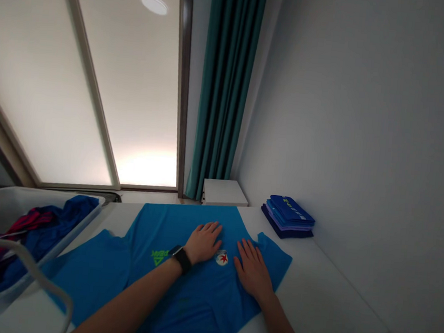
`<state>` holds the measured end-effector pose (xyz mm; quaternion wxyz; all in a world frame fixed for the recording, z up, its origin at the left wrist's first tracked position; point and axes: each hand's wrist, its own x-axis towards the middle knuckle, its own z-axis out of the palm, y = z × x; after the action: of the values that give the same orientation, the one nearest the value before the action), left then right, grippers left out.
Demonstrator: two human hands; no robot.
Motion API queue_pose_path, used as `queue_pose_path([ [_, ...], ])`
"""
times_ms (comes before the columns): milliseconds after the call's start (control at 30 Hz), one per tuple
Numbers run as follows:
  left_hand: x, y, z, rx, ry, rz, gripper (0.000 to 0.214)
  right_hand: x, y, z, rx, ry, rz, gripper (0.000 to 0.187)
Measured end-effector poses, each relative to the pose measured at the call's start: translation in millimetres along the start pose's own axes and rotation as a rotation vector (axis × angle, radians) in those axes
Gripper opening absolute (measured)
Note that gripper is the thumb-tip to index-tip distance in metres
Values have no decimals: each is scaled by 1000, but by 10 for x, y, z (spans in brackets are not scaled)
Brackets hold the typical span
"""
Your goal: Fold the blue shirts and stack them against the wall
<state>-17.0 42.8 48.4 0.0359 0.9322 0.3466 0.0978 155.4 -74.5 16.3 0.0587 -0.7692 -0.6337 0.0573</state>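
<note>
A blue short-sleeved T-shirt (172, 286) lies spread on the white table, its collar end toward me and its hem at the far side. It bears a green printed logo and a round white badge with a red star. My left hand (204, 241), with a dark watch on the wrist, rests flat on the shirt left of the badge. To the badge's right, my right hand (251, 267) lies palm down with fingers spread, close to the right sleeve. Both hands touch the fabric without gripping it. Some wrinkles show near the collar.
A stack of folded blue and purple clothes (289, 216) sits at the table's (323, 294) right, near the wall. At left stands a white plastic bin (0, 305) holding crumpled clothes, with a pale curved handle in front. A white cabinet (225, 191) is beyond the table.
</note>
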Motion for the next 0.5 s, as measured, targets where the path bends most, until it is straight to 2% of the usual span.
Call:
queue_pose_path([
  [100,289,-46,142,16,40,-32,50,-3,-18,-26,12,-5,6,62],
  [200,468,-135,244,23,75,-63,49,-9,-34,-47,31,-10,7,62],
  [333,548,-243,366,17,84,-83,50,-19,-41,-33,40,-14,11,62],
  [500,545,-289,458,-14,19,-101,55,38,-58,-110,10,-33,33,59],
])
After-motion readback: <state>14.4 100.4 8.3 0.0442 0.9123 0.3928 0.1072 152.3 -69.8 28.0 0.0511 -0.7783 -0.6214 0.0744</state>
